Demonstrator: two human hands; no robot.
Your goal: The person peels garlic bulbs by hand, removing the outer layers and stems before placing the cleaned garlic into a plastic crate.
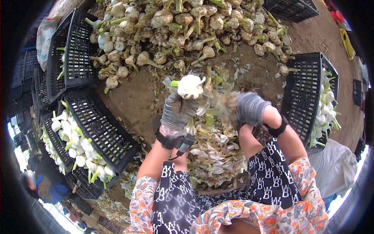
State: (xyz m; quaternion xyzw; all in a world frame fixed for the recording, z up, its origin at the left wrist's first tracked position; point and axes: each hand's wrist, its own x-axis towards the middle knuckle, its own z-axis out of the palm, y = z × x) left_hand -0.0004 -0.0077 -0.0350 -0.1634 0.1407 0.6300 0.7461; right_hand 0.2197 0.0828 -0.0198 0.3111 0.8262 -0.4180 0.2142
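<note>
My left hand (178,111), in a grey knit glove, is closed on a garlic bulb (191,86). The bulb is white and clean, with a short green stem cut pointing left. To its right, my right hand (250,108) wears the same kind of glove, and its fingers are smeared by motion. A brownish blur lies at those fingertips; I cannot tell whether they hold it. Below and between both hands, a heap of loose garlic skins (216,152) covers the ground between my knees.
Ahead lies a large pile of dirty, unpeeled garlic (187,23). On the left stand black plastic crates, one crate (103,130) beside clean white bulbs (80,146). Another black crate (302,93) with white bulbs (325,111) is at the right, near a white sack (333,167). Another person (46,187) is at far left.
</note>
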